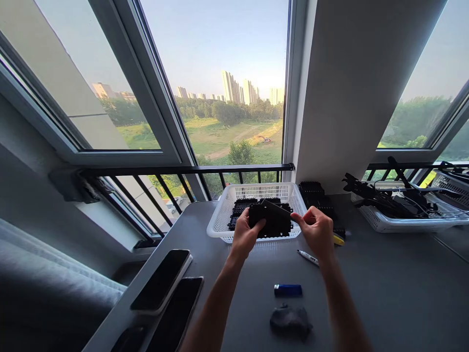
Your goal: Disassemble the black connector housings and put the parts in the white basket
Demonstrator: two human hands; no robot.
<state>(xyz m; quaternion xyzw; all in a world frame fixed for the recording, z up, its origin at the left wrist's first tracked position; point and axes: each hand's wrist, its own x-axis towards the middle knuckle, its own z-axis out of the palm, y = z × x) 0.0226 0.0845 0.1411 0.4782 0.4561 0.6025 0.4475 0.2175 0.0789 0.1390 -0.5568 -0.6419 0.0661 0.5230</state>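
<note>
A flat black plastic part (271, 221) is held up over the near edge of a white mesh basket (220, 220). My left hand (245, 233) grips its left side. My right hand (318, 230) pinches its right edge, with a thin dark flap of the part tilted up between thumb and finger. More black parts of the same kind (239, 208) lie inside the basket, partly hidden behind the held one.
On the grey table (395, 288) lie a white marker pen (308, 256), a blue lighter (287, 290), a dark crumpled lump (290, 320) and two dark phones (161, 279) at the left. A stack of black parts (311, 189) and a second basket of black cables (399, 208) stand at the back right.
</note>
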